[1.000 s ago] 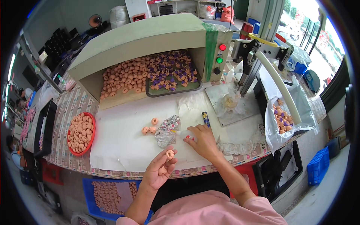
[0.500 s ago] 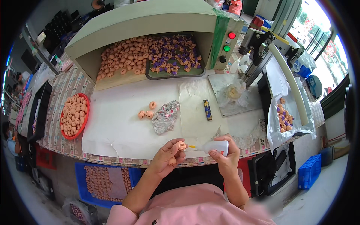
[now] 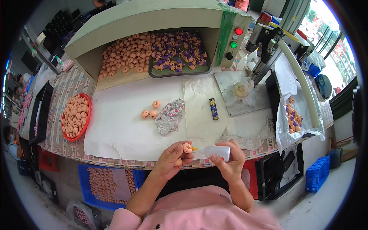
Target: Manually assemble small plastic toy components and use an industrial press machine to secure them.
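Note:
My left hand (image 3: 171, 161) pinches a small peach-coloured hollow doll head (image 3: 187, 148) between thumb and fingertips, its opening turned to the right. A second peach piece (image 3: 178, 162) sits lower in the same palm. In my right hand (image 3: 232, 163) is a white squeeze bottle (image 3: 216, 152), tilted on its side with its yellow nozzle tip (image 3: 194, 149) at the head's opening; whether the tip touches or enters it I cannot tell. Ahead on the white sheet lie three loose peach heads (image 3: 153, 114) beside a crumpled floral cloth (image 3: 170, 117).
A red basket (image 3: 89, 119) of peach heads stands left. At the back, a grey box (image 3: 145, 19) shelters heaped heads and a black tray (image 3: 180, 75) of peach-and-purple pieces. A blue-and-gold tube (image 3: 213, 109) lies mid-table. A lever press (image 3: 268, 53) and lined bin (image 3: 283, 126) are right.
My right hand has brought the bottle slightly left and lower, so its yellow tip is now at the head's opening. The left hand has barely shifted.

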The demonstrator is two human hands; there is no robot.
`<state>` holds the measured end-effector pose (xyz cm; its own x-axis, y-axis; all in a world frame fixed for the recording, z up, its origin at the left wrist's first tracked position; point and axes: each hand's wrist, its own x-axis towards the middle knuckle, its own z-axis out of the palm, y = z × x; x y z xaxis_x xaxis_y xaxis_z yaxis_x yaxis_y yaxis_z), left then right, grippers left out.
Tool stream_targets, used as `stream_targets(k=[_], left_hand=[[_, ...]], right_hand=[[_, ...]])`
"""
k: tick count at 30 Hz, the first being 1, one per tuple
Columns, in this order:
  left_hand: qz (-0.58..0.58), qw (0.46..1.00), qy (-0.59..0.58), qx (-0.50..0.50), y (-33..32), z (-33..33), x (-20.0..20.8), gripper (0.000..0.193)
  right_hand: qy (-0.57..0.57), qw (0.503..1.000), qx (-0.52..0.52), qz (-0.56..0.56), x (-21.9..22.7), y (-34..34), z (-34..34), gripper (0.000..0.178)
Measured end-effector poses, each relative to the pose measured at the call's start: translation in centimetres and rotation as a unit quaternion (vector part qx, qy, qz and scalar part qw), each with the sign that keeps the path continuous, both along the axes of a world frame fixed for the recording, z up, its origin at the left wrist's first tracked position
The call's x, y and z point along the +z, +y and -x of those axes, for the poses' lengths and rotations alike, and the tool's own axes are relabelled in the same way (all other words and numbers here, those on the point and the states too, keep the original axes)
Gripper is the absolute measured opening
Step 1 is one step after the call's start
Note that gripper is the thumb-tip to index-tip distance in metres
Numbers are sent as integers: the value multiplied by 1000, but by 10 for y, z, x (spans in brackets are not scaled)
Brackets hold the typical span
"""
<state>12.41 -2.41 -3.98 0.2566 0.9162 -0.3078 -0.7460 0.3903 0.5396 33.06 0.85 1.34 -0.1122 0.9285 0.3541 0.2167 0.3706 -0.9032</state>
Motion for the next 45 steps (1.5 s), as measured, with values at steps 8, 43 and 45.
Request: stream_targets(k=[8,43,45], left_hand=[[3,1000,-1,-8,3,2,-4,39],[-23,1000,-11,6,5,-5,-8,35],[-23,1000,-11,4,5,-5,-8,35]], right_hand=[[-12,1000,7,-3,-7,5,3,42],[-39,998,-8,-54,-5,3,-15,32],[-38,998,-17,-50,-7,4,-16,32]])
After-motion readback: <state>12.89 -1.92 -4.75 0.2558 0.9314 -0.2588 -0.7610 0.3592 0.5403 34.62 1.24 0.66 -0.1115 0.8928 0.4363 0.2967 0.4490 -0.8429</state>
